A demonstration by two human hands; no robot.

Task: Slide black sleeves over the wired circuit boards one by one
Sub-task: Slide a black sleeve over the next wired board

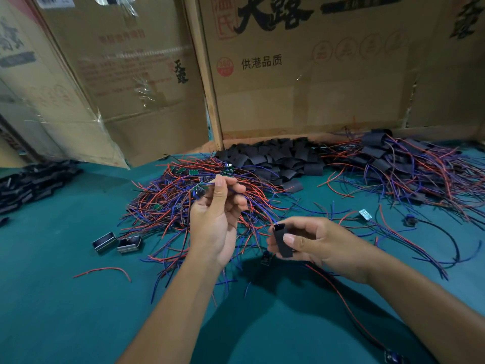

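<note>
Closest in, the right hand (315, 241) is curled round one black sleeve (283, 240), thumb pressed on its face, open end pointing up and away. Taking that sleeve as the landmark: just up and left of it, the left hand (219, 219) is raised with fingertips pinching the wires of a circuit board (198, 191), which dangles at the fingers, a bit beyond and left of the sleeve. The two aren't touching yet, so I'd say this board hasn't been threaded.

Left of the sleeve, down on the green table cover (65, 298), sit two small metal clips (116, 241) and a stray red wire (103, 271).

Behind the sleeve, under the left hand, there's the tangle of bare boards (168, 203) with red and blue leads, still a big heap, so plenty left to do. Further back from the sleeve is the pile of empty sleeves (278, 160), also large. Back and to the right of it lies the finished pile (393, 164), boards that look already sleeved with wires sticking out. That's decent sized too, so my guess is roughly halfway, hard to call exactly.

Farthest back, cardboard boxes (301, 74) wall off the bench.
</note>
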